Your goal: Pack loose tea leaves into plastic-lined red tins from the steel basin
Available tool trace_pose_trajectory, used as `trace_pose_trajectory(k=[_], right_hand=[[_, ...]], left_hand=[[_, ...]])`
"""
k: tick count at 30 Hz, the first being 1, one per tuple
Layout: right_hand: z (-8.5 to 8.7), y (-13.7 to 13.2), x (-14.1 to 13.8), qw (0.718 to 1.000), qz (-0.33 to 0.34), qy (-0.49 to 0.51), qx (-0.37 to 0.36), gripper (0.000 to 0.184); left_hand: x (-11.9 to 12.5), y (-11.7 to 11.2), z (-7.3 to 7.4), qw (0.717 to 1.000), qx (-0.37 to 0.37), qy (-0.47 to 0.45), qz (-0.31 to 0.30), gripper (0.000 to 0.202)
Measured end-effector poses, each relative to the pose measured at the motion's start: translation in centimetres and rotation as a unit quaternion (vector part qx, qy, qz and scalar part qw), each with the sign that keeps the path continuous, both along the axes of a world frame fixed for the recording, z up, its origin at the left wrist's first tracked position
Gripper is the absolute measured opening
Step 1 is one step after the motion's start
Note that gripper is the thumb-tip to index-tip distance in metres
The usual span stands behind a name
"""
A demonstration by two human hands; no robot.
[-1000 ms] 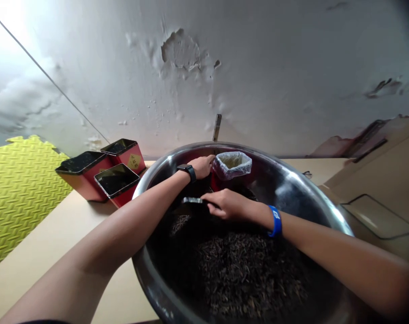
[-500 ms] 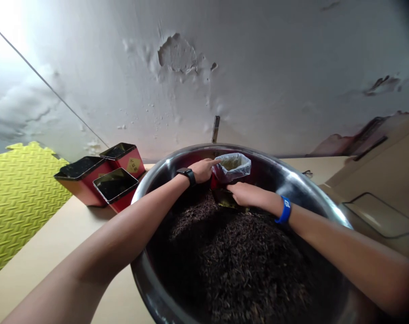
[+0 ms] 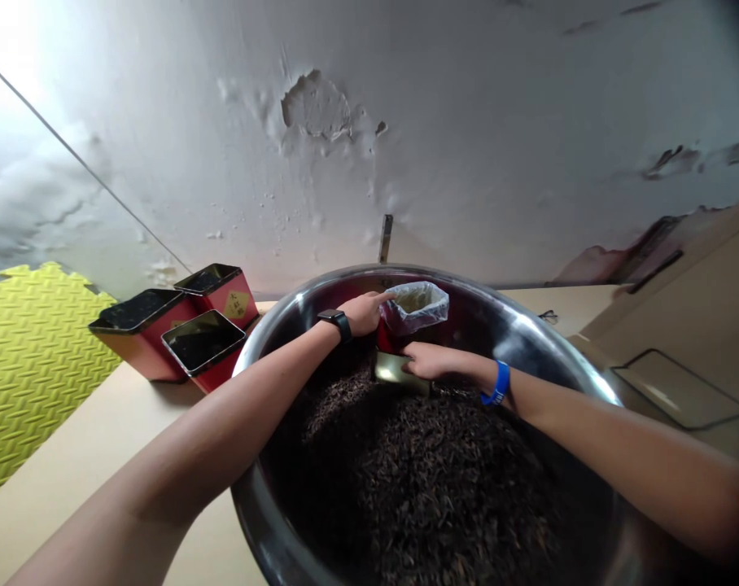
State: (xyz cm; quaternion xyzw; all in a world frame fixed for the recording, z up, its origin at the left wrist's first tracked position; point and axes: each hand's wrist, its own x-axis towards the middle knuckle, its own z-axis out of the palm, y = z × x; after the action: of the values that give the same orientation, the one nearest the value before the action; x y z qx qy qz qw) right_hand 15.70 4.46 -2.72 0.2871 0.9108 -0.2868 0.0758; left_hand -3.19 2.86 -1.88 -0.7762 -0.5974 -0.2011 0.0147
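Your left hand (image 3: 365, 314) has the red, clear-plastic-lined tin (image 3: 406, 324) by its rim; your right hand (image 3: 430, 362) is gripping a gold rectangular metal piece (image 3: 395, 370) down at the dark shredded leaves (image 3: 443, 472).

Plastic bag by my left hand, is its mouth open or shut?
Open. The bag has its rim spread wide, with the yellowish inside showing. Your left hand is at its edge.

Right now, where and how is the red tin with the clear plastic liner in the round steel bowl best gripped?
Probably by its upper left rim, from the left: the lined red tin's open mouth faces up, the left hand is at that edge, and the right hand, holding a shiny gold-toned metal piece, crowds the near side.
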Motion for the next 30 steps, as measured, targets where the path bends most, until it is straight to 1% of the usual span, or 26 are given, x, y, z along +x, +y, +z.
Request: trace_pose_trajectory(k=[3,4,5,7,9,11,13,16,19,22,26,30], right_hand=[[-0.5,0.2,0.0,1.0,-0.013,-0.016,-0.005,0.008],[-0.6,0.1,0.0,0.999,-0.024,-0.021,-0.017,0.006],[-0.6,0.0,0.1,0.998,-0.039,-0.025,-0.041,0.004],[-0.4,-0.5,0.1,0.989,-0.078,-0.028,-0.124,0.005],[-0.2,-1.0,0.1,0.968,-0.109,-0.023,-0.224,0.004],[0.0,-1.2,0.1,0.947,-0.124,-0.016,-0.297,0.002],[0.0,-1.1,0.1,0.923,-0.138,-0.011,-0.358,0.002],[-0.2,-0.8,0.2,0.895,-0.151,0.0,-0.42,0.001],[0.1,-0.8,0.3,0.879,-0.134,0.029,-0.457,0.009],[1.1,-1.3,0.4,0.865,-0.11,0.061,-0.486,0.017],[2.7,-2.0,0.7,0.865,-0.103,0.084,-0.484,0.022],[4.1,-2.2,1.0,0.873,-0.114,0.089,-0.465,0.019]], left_hand=[[0.0,0.0,0.0,1.0,0.002,-0.004,-0.002,0.044],[0.0,0.0,0.1,1.0,0.002,-0.007,-0.002,0.044],[0.1,-0.1,0.3,1.0,0.003,-0.012,-0.001,0.043],[0.0,-0.2,0.6,1.0,0.002,-0.026,0.002,0.04],[-0.2,-0.4,1.0,0.999,0.001,-0.041,0.007,0.036],[-0.5,-0.5,1.4,0.999,-0.001,-0.051,0.013,0.034],[-0.9,-0.5,1.6,0.998,-0.003,-0.057,0.023,0.034],[-1.4,-0.5,1.7,0.998,-0.01,-0.059,0.035,0.034],[-1.7,-0.4,1.6,0.998,-0.005,-0.053,0.035,0.035],[-1.9,-0.4,1.6,0.998,0.001,-0.051,0.036,0.035],[-1.9,-0.5,1.6,0.998,0.003,-0.052,0.032,0.035],[-1.7,-0.5,1.7,0.998,0.01,-0.049,0.031,0.033]])
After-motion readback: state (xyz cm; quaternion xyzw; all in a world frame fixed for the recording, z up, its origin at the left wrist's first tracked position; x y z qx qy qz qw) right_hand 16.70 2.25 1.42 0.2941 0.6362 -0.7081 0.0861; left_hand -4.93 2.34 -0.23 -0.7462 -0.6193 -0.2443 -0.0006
